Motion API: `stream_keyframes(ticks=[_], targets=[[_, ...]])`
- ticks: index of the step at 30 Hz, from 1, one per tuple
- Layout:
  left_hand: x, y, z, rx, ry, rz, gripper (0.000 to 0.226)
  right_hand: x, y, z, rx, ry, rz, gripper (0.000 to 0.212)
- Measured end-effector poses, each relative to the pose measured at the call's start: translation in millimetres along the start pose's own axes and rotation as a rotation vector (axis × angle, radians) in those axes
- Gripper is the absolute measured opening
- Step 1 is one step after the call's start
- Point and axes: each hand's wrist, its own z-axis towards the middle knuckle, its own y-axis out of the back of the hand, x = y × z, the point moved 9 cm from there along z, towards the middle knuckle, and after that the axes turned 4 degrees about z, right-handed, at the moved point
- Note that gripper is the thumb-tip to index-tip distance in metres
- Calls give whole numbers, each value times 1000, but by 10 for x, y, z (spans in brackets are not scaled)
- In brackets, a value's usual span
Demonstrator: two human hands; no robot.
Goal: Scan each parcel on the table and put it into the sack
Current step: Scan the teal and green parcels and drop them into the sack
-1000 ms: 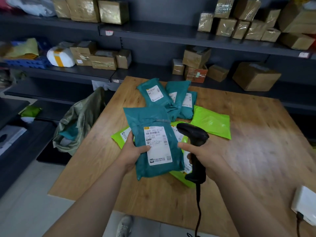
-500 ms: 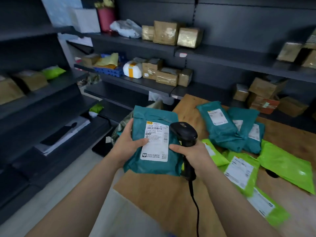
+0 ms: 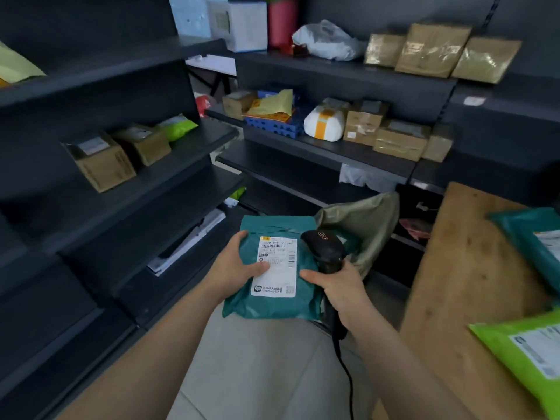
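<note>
Just left of the olive-green fabric sack [image 3: 366, 225], off the edge of the wooden tabletop [image 3: 463, 268] that stands to the sack's right, a flat teal plastic mailer parcel [image 3: 272, 307] is held in the air between both hands. The left hand [image 3: 239, 265] has its grip closed on the parcel's left edge, with the thumb pressed across the white shipping label [image 3: 277, 268] and the fingers hidden beneath. This keeps the limp pouch flat and the label face-up. The right hand [image 3: 336, 286] has its grip wrapped round the handle of a black pistol-shaped barcode scanner [image 3: 325, 244], and its thumb tip touches the parcel's right edge, apparently to steady it. The scanner's head sits just beside the label rather than aimed at it, so I judge the scan done and the parcel ready for the sack, whose slumped mouth gapes right behind the scanner. The left hand alone will probably have to slide it in, since the right is occupied. More wait right of the sack on the tabletop: a second teal plastic parcel [image 3: 533, 237] and a lime-green plastic parcel [image 3: 521, 350].
</note>
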Motion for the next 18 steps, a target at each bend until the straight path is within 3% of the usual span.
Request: stream_keyframes(ticks=[6, 10, 18], targets=[[79, -158, 1075, 156, -12, -19, 87, -127, -41, 756, -150, -54, -15, 42], [-37, -574, 1876, 280, -12, -73, 86, -210, 182, 1378, -277, -79, 22, 49], [14, -1467, 3264, 455, 22, 35, 90, -473, 594, 2547, -470, -197, 4, 57]])
